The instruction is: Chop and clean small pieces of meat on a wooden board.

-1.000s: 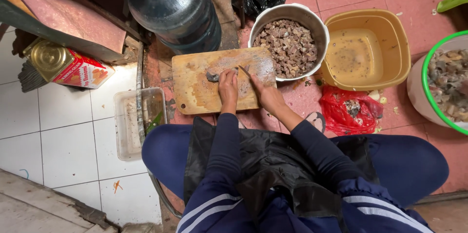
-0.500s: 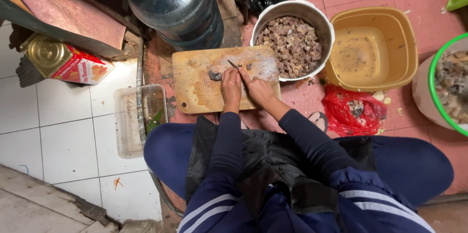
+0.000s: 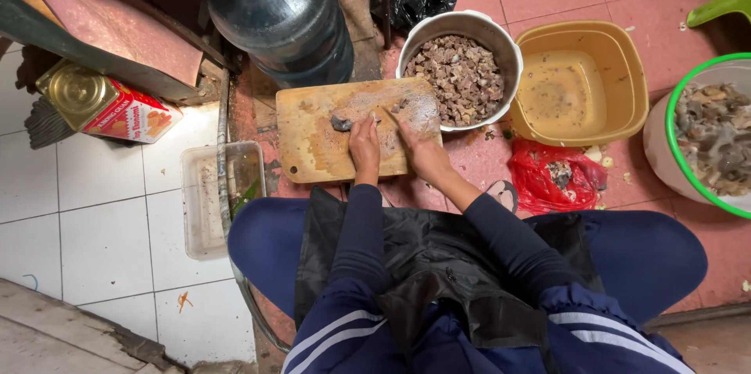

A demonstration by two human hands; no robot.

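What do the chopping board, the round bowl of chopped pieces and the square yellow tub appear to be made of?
Chopping board: likely wood, pale, stained, matt, scored surface.
Round bowl: probably metal, a grey rim with dull shine.
Yellow tub: apparently plastic, evenly coloured, smooth, with rounded moulded corners.

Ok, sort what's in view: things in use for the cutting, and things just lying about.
In use: left hand, right hand, knife, dark piece, wooden cutting board, metal bowl of chopped pieces.

Lying about: yellow tub, red bag, water jug, tin, clear container.

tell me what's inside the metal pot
The metal pot is heaped with small brownish chopped pieces. Its bottom and lower walls are hidden under the pile.
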